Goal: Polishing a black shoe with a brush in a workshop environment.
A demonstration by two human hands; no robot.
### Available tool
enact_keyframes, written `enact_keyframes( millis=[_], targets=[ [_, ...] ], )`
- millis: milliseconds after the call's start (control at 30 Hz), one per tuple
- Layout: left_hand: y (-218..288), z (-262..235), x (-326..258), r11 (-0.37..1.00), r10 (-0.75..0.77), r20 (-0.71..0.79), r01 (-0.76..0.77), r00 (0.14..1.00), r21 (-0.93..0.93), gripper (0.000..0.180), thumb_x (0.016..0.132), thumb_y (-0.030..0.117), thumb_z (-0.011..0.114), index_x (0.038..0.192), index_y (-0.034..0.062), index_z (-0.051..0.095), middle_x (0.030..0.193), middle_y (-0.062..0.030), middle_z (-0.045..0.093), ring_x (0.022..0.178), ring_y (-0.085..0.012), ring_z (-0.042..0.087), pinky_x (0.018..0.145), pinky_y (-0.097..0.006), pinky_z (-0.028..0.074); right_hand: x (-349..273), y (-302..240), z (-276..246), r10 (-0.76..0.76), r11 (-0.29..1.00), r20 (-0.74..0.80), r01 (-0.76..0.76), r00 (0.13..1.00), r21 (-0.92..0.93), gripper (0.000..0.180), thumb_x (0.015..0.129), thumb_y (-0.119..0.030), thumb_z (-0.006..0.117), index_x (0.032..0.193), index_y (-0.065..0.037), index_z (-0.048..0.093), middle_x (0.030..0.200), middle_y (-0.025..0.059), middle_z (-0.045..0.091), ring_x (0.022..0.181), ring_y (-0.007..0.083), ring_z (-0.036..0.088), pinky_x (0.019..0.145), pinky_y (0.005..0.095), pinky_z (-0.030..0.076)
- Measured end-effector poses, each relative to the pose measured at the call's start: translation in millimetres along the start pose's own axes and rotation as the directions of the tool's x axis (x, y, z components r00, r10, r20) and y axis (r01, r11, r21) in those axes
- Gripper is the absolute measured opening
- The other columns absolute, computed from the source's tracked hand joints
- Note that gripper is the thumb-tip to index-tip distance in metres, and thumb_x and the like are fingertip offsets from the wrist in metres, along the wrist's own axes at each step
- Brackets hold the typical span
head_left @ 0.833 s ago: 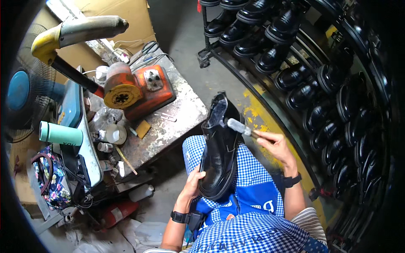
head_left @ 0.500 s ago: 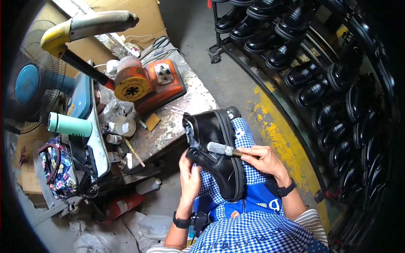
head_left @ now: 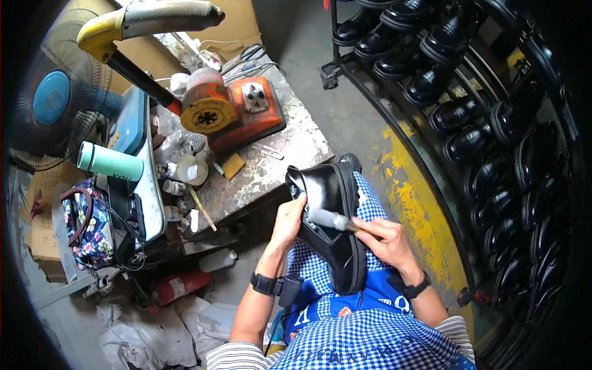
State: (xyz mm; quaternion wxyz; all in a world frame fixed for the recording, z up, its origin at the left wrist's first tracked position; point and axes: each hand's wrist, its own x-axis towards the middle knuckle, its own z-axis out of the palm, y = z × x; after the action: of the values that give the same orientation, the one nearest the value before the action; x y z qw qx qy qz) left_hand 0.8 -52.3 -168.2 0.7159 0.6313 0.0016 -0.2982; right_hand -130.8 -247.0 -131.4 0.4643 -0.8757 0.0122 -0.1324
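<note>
A black leather boot [head_left: 325, 187] lies on its side across my lap, its thick sole facing right and its opening facing left. My left hand [head_left: 288, 220] grips the edge of the opening, with the thumb at the rim. Between thumb and fingers my right hand [head_left: 387, 242] holds a brush [head_left: 331, 219] by its handle. The brush's grey-white head is over the middle of the boot, slightly blurred; whether it touches the leather I cannot tell. Beneath the boot is my blue checked apron [head_left: 370, 196].
On the worn table [head_left: 302, 139] at left stand an orange machine [head_left: 253, 108], a yellow sponge [head_left: 234, 166] and a white jar [head_left: 192, 169]. A green tumbler [head_left: 111, 161] and fan [head_left: 50, 97] are farther left. Racks of black shoes [head_left: 465, 145] line the right.
My left hand has moved up along the boot's opening, from its lower part to nearer the upper end. The brush stays over the boot's middle. The whole view has shifted slightly.
</note>
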Motion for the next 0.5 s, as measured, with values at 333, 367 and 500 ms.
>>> enact_keyframes(
  millis=[333,367,500],
  targets=[
    [-1,-17,7,0.900,-0.299,0.153,0.332,0.942,-0.283,0.029,0.088,0.031,0.051,0.075,0.0076,0.062,0.059,0.0041,0.054,0.050,-0.0052,0.046,0.048,-0.019,0.038,2,-4,-12,-0.014,0.992,0.083,0.024,0.996,-0.124,0.028,0.072,-0.012,0.067,0.100,-0.010,0.066,0.060,0.0082,0.054,0.052,0.0209,0.054,0.049,0.0308,0.044],
    [1,-13,9,0.906,-0.262,0.170,0.303,0.950,-0.296,0.030,0.089,0.031,0.050,0.076,0.0072,0.062,0.059,0.0039,0.055,0.050,-0.0053,0.047,0.048,-0.019,0.038,11,-7,-4,-0.057,0.988,-0.001,0.057,0.998,-0.142,0.028,0.072,-0.012,0.067,0.100,-0.009,0.065,0.061,0.0083,0.054,0.053,0.0209,0.054,0.050,0.0305,0.043],
    [-5,-16,12,0.925,-0.265,0.094,0.281,0.960,-0.257,0.030,0.089,0.031,0.049,0.078,0.0058,0.062,0.057,0.0048,0.052,0.050,-0.0055,0.046,0.048,-0.020,0.038,15,2,-5,-0.019,0.999,0.067,0.023,0.998,-0.049,0.028,0.072,-0.010,0.067,0.099,-0.008,0.065,0.062,0.0095,0.055,0.054,0.0212,0.055,0.050,0.0314,0.043]
  ],
)
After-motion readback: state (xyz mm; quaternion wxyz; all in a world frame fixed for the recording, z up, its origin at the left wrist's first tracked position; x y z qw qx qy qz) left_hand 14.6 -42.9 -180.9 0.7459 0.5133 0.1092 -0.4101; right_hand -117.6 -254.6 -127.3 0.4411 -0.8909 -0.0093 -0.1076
